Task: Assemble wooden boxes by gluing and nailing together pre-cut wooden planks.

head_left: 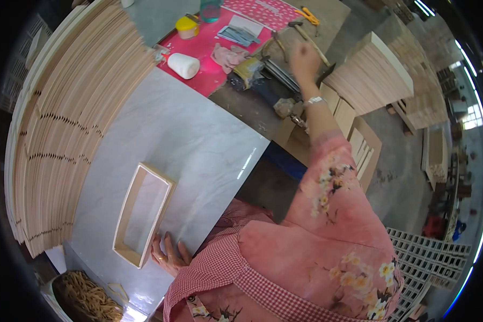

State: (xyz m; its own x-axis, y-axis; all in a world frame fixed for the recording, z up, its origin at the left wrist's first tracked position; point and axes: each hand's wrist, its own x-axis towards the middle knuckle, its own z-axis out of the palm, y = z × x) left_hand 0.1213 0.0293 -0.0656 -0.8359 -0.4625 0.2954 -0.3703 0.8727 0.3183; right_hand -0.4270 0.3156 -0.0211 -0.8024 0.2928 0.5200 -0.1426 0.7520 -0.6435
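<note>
My left hand (pixel 170 254) lies on the grey marbled tabletop (pixel 198 139), fingers apart, its fingertips beside the near right edge of a shallow rectangular wooden frame (pixel 156 174). The tabletop's surface shows through the frame's middle. Stretched far forward, my right hand (pixel 304 58) is over a cluttered worktop, close to the wooden handle of a hammer (pixel 312 43). Blur and the angle hide its fingers, so I cannot tell whether it holds anything. Left of it are metal bars (pixel 280 74), a pink cloth (pixel 229 57) and a white bottle (pixel 183 66).
Thin wooden boards (pixel 75 123) stand stacked along the left. A bin of tan strips (pixel 88 298) sits at lower left. A yellow-lidded tub (pixel 187 27) and orange-handled tool (pixel 308 16) lie at the back. More boards (pixel 370 75) and an open carton (pixel 366 145) are right.
</note>
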